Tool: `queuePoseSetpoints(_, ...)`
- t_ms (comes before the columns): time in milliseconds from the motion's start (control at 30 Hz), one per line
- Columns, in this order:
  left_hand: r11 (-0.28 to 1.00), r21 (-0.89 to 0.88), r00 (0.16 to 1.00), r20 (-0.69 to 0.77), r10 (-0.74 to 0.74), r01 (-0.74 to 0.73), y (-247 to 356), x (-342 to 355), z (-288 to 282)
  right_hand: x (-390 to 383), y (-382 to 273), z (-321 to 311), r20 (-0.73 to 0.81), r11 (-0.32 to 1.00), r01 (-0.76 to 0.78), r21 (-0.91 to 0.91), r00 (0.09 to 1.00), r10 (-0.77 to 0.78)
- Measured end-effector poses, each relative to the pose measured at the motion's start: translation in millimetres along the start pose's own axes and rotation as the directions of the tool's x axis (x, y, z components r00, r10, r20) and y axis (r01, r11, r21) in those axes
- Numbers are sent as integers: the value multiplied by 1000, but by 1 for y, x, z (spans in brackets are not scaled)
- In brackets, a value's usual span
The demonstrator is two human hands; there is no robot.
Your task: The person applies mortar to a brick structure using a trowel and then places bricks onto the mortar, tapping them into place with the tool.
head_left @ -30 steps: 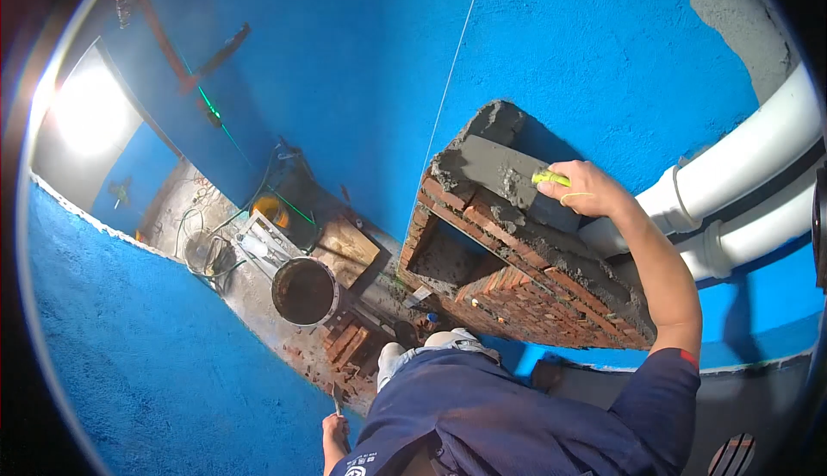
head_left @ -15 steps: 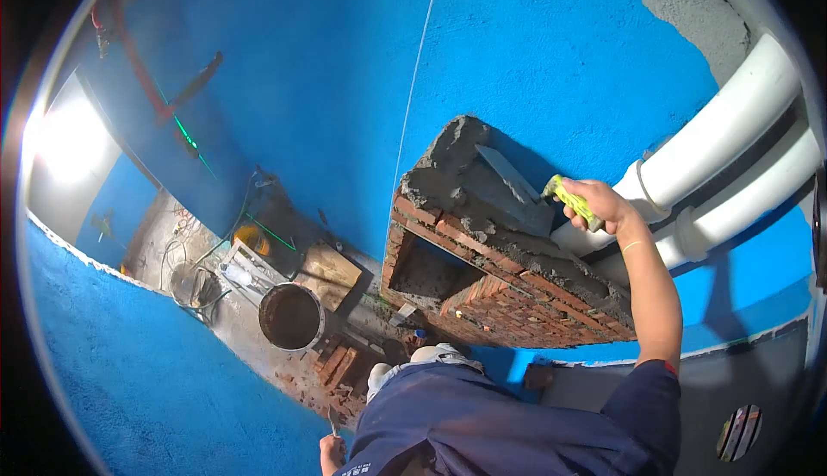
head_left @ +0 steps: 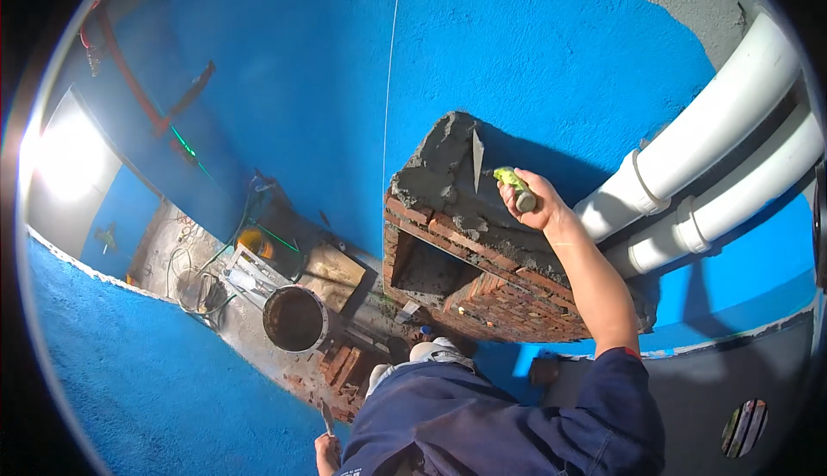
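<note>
gripping right hand [head_left: 531,205]: fingers wrapped round the yellow-green handle [head_left: 512,181] of a flat-bladed trowel [head_left: 478,159], no gap left in the grasp.
trowel place: ahead and to the left of the right hand's knuckles, blade seen nearly edge-on over the mortar bed; whether it touches cannot be told.
trowel handling: probably light and stiff, the thin blade likely to turn slick when wet; the thick handle seems the place to hold, clear of the edges.
mortar bed [head_left: 435,161]: grey, lumpy, left of and beneath the right hand; it looks soft and sticky, apt to drag on the blade.
brickwork [head_left: 508,304]: under the mortar, nearer the body than the right hand, with a squarish opening [head_left: 431,265] in its side; likely heavy, rough and rigid.
left hand [head_left: 327,454]: low, well apart from the right, closed about a slim trowel [head_left: 326,417] whose blade points ahead; much of the grasp is too small to read.
bricks [head_left: 342,364]: loose, ahead of the left hand.
bucket [head_left: 325,321]: farther ahead of the left hand, its contents dark.
plywood board [head_left: 334,273]: beyond the bucket from that hand.
white pipes [head_left: 715,131]: to the right hand's right.
string [head_left: 389,88]: taut, ahead and left of the right hand, before the blue wall [head_left: 534,37].
</note>
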State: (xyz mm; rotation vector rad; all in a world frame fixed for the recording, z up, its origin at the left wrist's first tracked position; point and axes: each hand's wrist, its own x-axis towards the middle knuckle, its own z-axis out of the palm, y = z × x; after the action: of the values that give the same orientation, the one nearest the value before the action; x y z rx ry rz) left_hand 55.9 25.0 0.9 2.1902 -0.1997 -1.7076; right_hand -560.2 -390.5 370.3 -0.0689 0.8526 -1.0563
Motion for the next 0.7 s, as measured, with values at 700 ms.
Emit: queuePoseSetpoints(700,993,117,1000,6,-2,1,-14,-3,1,-79,-19,47,-6,819,104,-564,992,-129)
